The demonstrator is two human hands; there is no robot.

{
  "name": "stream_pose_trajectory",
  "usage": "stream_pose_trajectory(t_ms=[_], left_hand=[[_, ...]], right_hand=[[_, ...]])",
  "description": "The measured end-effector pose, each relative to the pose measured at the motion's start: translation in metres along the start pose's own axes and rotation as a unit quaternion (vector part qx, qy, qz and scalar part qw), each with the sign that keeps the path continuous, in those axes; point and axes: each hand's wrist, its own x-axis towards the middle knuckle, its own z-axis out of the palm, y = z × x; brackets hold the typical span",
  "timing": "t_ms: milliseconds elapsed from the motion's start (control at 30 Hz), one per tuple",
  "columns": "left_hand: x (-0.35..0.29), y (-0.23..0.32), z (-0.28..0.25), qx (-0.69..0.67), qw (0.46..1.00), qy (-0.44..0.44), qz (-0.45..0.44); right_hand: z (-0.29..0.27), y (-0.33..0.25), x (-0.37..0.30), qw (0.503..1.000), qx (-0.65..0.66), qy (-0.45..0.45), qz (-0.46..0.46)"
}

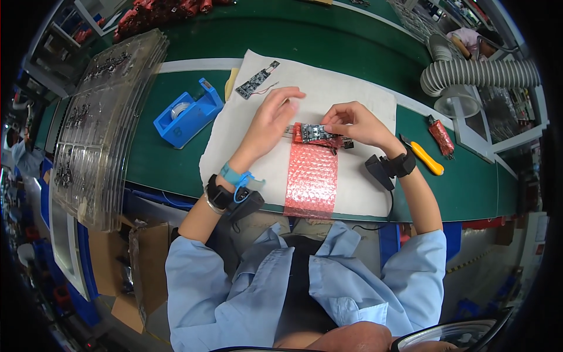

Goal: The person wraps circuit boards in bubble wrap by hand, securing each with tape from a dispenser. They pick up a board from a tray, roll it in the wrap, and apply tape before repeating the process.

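Observation:
A strip of red bubble wrap [311, 182] lies lengthwise toward me on the white sheet [363, 188]. At its far end rests a dark circuit board [315, 134], with more parts and a bit of red wrap under it. My right hand [359, 125] pinches the right side of this board between thumb and fingers. My left hand [271, 120] is raised to the left of the board, fingers stretched out and holding nothing. Beyond it, a second circuit board [255, 80] with thin wires lies on the sheet. Both wrists wear black straps.
A blue tape dispenser [189, 114] stands left of the sheet. Stacked clear plastic trays [97, 141] rise at the far left. On the right lie yellow-handled cutters [427, 158] and a red-wrapped bundle [441, 137], near a grey flexible hose [481, 77]. A co-worker [466, 41] is at far right.

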Motion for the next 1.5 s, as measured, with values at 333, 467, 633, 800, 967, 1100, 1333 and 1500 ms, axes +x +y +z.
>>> stream_pose_trajectory(t_ms=[333,467,633,800,967,1100,1333,1500], left_hand=[[-0.008,0.014,0.008,0.240,0.961,-0.135,0.003],[-0.006,0.014,0.008,0.235,0.963,-0.129,0.019],[-0.005,0.017,0.004,0.244,0.960,-0.141,0.008],[-0.005,0.021,0.005,0.238,0.958,-0.160,-0.005],[-0.003,0.024,0.005,0.245,0.953,-0.178,-0.007],[-0.001,0.026,0.006,0.259,0.948,-0.186,0.003],[0.003,0.021,0.002,0.261,0.939,-0.221,0.021],[0.005,0.023,0.000,0.243,0.943,-0.228,0.013]], right_hand=[[0.008,-0.005,-0.004,0.988,-0.116,0.062,-0.075],[0.020,-0.004,-0.018,0.929,-0.242,0.141,-0.243],[0.025,-0.011,-0.029,0.904,-0.329,0.148,-0.229],[0.010,-0.003,-0.026,0.949,-0.226,0.081,-0.203],[0.006,0.001,-0.027,0.970,-0.170,0.074,-0.156],[0.013,0.002,-0.032,0.964,-0.172,0.124,-0.160],[0.021,-0.003,-0.036,0.959,-0.209,0.150,-0.121],[0.023,-0.002,-0.038,0.957,-0.213,0.149,-0.128]])
